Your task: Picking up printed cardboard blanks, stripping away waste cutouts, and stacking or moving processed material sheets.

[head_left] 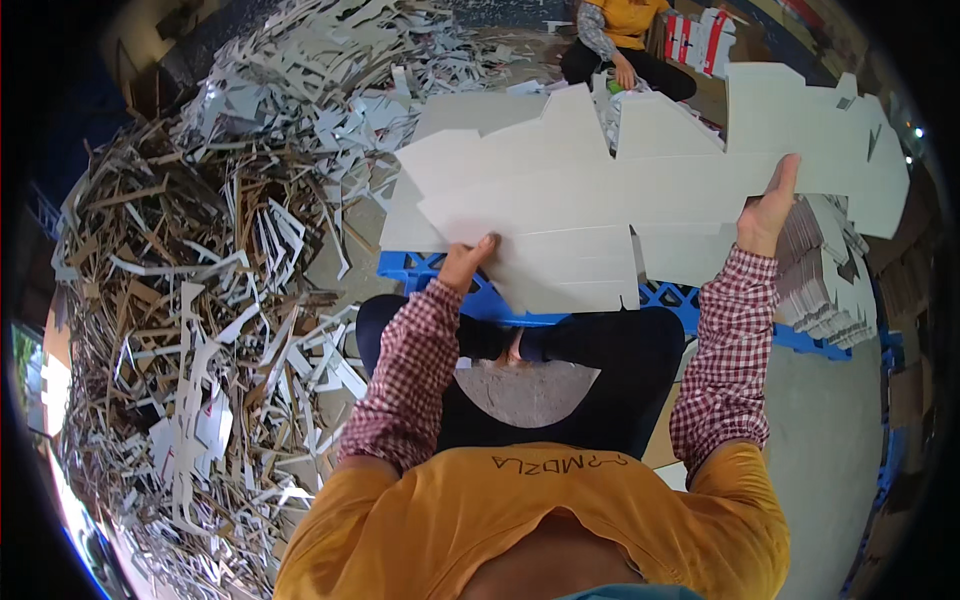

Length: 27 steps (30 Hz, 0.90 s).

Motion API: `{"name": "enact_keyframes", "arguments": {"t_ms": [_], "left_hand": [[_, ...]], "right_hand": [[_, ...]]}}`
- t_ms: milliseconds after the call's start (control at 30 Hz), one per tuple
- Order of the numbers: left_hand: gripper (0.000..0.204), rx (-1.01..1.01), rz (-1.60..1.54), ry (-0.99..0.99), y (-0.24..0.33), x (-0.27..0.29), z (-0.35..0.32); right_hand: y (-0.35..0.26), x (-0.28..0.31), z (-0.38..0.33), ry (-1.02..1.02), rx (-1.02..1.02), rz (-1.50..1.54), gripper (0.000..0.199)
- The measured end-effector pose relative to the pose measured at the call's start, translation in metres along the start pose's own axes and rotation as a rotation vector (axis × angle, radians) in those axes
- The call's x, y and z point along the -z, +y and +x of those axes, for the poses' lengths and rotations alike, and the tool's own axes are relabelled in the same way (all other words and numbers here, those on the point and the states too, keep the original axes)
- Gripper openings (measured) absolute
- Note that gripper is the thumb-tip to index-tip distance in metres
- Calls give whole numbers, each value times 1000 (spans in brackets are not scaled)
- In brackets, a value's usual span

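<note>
A large die-cut cardboard sheet point(560, 190), pale grey-white with notches and flaps along its edges, is held up in front of me. My left hand point(468, 260) grips its near left edge, thumb on top and fingers hidden beneath. Farther right, my right hand point(770, 212) holds the same sheet near its right part, the thumb pointing away over the surface. Below the sheet, another pale board point(408, 222) shows at the left on a blue plastic pallet point(400, 264). Beside my right hand, a stack of cut cardboard blanks point(815, 275) rests on the pallet's right end.
Heaped cardboard offcuts point(200, 330) cover the floor at left, rising into a pale pile point(310, 80) behind. Another person point(630, 40) in a yellow top sits at the far side, near red-and-white boxes point(702, 42). Brown cardboard stacks point(908, 400) line the right rim.
</note>
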<state>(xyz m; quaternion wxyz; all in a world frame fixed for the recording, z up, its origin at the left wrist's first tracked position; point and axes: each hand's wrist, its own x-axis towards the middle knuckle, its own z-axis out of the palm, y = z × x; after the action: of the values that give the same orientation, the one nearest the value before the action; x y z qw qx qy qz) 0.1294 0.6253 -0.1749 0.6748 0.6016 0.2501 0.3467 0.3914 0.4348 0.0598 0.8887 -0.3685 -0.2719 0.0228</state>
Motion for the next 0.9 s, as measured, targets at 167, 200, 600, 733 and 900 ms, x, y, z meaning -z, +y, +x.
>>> {"name": "enact_keyframes", "arguments": {"t_ms": [167, 200, 600, 733, 900], "left_hand": [[36, 4, -86, 74, -17, -4, 1], [32, 19, -18, 125, -16, -7, 9], [23, -339, 46, 278, 35, 24, 21], [29, -350, 241, 189, 41, 27, 14], [23, -398, 379, 188, 36, 48, 19]], "right_hand": [[20, 38, -1, -14, -140, 9, 44], [29, 50, -4, -23, -147, -14, 43], [78, 173, -170, 77, -816, 122, 61], [55, 198, -196, -55, -1228, -326, 52], [-17, 208, -170, -179, -325, -810, 33]]}}
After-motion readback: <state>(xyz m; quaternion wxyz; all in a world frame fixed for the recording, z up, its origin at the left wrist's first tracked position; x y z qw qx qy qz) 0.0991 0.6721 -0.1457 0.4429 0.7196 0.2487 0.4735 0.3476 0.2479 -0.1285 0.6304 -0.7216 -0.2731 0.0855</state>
